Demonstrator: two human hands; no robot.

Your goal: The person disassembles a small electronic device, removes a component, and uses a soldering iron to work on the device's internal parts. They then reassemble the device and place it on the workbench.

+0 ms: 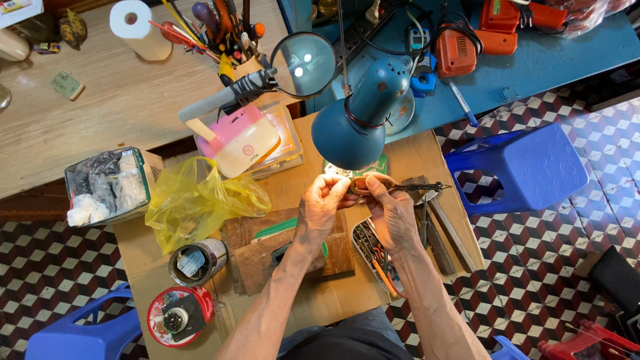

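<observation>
My left hand (321, 203) pinches a small part under the blue desk lamp (360, 117); the part itself is too small and brightly lit to identify. My right hand (392, 212) grips the orange handles of a pair of pliers (400, 187), whose dark jaws point right. Both hands meet over the cardboard-covered work table (307, 300), just below the lamp's shade. A small green board (380, 163) lies behind the hands, half hidden by the lamp.
A tray of tools (375, 257) lies under my right wrist. A yellow plastic bag (193, 200), a tin can (197, 261) and a red round tin (179, 317) stand left. A magnifier (307, 63), a pink-and-white device (243, 140) and a blue stool (527, 167) surround the table.
</observation>
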